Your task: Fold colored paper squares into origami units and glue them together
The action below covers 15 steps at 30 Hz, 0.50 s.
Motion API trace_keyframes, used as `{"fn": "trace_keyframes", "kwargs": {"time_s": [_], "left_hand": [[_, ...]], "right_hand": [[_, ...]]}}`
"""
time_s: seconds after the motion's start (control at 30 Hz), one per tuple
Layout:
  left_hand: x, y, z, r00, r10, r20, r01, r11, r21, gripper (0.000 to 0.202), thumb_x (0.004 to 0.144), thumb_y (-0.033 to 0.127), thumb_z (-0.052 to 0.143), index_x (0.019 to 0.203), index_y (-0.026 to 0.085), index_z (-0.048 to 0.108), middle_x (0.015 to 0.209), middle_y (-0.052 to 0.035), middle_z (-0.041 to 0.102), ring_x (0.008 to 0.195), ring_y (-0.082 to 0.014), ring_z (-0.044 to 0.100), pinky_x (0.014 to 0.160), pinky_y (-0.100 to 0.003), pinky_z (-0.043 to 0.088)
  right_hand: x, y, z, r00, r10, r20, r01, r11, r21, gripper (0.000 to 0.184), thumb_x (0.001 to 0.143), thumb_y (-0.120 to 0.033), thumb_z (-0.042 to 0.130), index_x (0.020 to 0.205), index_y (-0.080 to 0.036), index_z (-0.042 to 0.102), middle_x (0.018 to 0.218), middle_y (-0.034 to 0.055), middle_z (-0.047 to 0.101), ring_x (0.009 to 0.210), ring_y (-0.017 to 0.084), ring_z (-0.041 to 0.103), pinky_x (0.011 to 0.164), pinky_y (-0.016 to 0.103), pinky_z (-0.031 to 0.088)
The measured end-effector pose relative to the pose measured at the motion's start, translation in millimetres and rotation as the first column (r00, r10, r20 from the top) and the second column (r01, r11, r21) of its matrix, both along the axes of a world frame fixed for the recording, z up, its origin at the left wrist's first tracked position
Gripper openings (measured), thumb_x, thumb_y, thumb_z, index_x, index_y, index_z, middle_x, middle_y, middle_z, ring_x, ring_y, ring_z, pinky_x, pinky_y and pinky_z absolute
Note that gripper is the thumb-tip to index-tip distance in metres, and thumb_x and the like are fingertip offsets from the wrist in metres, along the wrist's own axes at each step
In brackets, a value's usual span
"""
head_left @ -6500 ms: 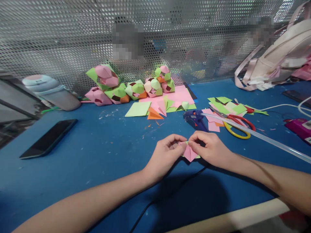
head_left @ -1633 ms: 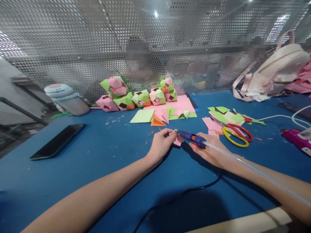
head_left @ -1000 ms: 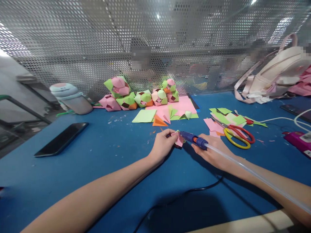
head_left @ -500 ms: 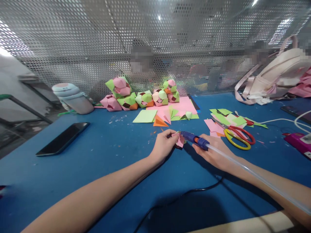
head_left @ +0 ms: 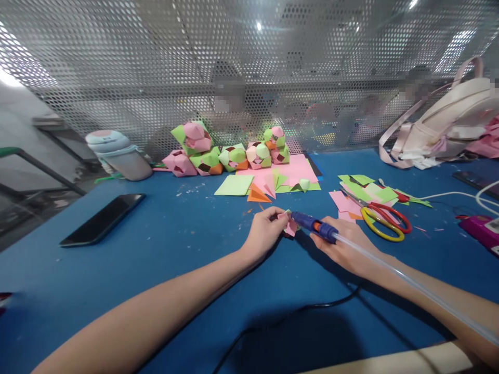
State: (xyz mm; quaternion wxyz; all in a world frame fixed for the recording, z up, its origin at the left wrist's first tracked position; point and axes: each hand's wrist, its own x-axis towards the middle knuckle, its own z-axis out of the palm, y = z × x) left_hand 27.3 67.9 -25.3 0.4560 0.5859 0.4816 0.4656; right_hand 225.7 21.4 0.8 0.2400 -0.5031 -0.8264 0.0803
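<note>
My left hand (head_left: pixel 264 234) pinches a small folded pink paper piece (head_left: pixel 289 225) just above the blue table (head_left: pixel 175 249). My right hand (head_left: pixel 345 246) grips a blue glue gun (head_left: pixel 312 225) with a long clear glue stick (head_left: pixel 409 283) trailing back over my forearm. The gun's nozzle points left and touches the pink paper piece. A black cord (head_left: pixel 288 317) runs from the gun toward the table's near edge.
Finished pink and green paper balls (head_left: pixel 230 153) and loose paper sheets (head_left: pixel 268 179) lie behind my hands. Red and yellow scissors (head_left: pixel 384 221) rest on paper scraps at right. A black phone (head_left: pixel 103 218) and a bottle (head_left: pixel 115 155) lie at left, a pink backpack (head_left: pixel 448 122) at far right. Perforated metal screen behind.
Earlier both hands folded the pink paper and the glue gun lay on the table. My right hand has since taken the gun. Over the last second the hands have barely moved.
</note>
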Motion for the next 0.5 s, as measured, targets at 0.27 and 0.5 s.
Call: {"fn": "trace_keyframes", "kwargs": {"time_s": [0.27,0.5], "left_hand": [[0.2,-0.7,2.5,1.000,0.004,-0.003,-0.004,1.000,-0.003,0.013,0.075,0.028,0.062,0.074,0.015,0.063,0.060,-0.0002,0.063,0.053,-0.0128,0.058,0.053,-0.024,0.045],[-0.4,0.0,1.2,1.000,0.004,-0.020,-0.004,1.000,-0.002,0.012,0.075,0.026,0.062,0.075,0.015,0.064,0.060,0.0000,0.063,0.053,-0.0122,0.058,0.053,-0.023,0.044]], "right_hand": [[-0.3,-0.7,1.1,0.999,-0.035,-0.004,0.035,0.999,0.001,0.018,0.086,-0.035,0.048,0.078,-0.019,0.051,0.067,0.0023,0.060,0.059,0.015,0.054,0.057,0.026,0.038],[-0.6,-0.9,3.5,0.999,-0.046,0.006,0.046,0.999,-0.005,0.018,0.087,-0.034,0.048,0.078,-0.019,0.052,0.069,0.0026,0.061,0.060,0.016,0.056,0.056,0.026,0.038]]}}
